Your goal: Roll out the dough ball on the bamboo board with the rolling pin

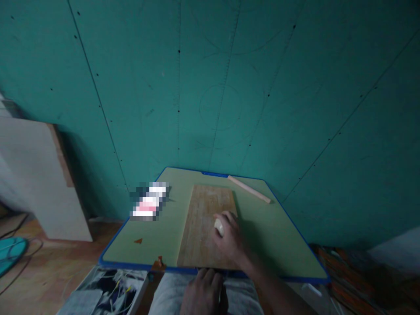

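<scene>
A wooden board (204, 210) lies on the light green table (272, 236) with a blue edge. On its right side my right hand (229, 238) is wrapped round a small pale lump (219, 227), perhaps dough, pressed against the board. My left hand (204, 291) rests low at the table's front edge, over my lap, with its fingers curled; whether it holds anything is hidden. A thin wooden stick (249, 189) lies slantwise at the back right of the table.
A blurred-out item (150, 201) lies on the table's left side, near a small brown scrap (138, 241). Below the front left edge stands a box of cables (141, 288). A green wall (157, 96) rises behind; a pale panel (39, 175) leans at left.
</scene>
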`<act>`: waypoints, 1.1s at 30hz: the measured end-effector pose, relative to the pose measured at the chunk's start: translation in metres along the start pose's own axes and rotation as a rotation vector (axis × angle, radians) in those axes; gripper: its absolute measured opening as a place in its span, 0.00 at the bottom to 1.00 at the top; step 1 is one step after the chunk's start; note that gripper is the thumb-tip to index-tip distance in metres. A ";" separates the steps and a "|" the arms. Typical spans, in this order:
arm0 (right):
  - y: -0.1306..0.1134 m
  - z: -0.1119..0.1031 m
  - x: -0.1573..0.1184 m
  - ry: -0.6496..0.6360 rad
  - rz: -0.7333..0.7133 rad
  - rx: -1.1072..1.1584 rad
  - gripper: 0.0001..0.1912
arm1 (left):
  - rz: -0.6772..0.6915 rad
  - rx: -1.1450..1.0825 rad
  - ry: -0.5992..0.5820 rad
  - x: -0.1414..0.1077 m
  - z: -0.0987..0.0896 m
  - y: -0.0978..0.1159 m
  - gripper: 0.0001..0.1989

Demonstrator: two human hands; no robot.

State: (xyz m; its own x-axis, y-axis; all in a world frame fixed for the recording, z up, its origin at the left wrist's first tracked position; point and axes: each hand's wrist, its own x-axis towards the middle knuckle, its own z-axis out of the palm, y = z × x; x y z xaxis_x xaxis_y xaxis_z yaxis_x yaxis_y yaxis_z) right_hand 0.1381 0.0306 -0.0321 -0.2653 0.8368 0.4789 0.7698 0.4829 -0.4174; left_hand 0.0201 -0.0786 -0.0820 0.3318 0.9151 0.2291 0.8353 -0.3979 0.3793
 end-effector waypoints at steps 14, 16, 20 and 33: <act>-0.026 -0.003 -0.009 -0.043 -0.133 0.031 0.18 | -0.091 -0.068 -0.114 -0.002 -0.017 0.010 0.13; -0.026 -0.002 -0.002 -0.108 -0.086 0.023 0.19 | -0.103 -0.083 -0.131 -0.003 -0.019 0.013 0.12; -0.028 0.004 0.013 -0.195 -0.002 0.037 0.22 | -0.117 -0.099 -0.138 -0.004 -0.020 0.016 0.11; -0.004 0.029 0.072 -0.054 0.446 0.234 0.22 | -0.191 -0.096 -0.261 0.001 -0.030 0.022 0.11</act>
State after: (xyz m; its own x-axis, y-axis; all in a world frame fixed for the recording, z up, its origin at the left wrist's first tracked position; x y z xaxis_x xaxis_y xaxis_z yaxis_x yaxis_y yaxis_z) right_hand 0.0988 0.0959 -0.0184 0.0254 0.9841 0.1759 0.6658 0.1147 -0.7373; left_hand 0.0258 -0.0887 -0.0461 0.2852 0.9545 -0.0871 0.8520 -0.2109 0.4792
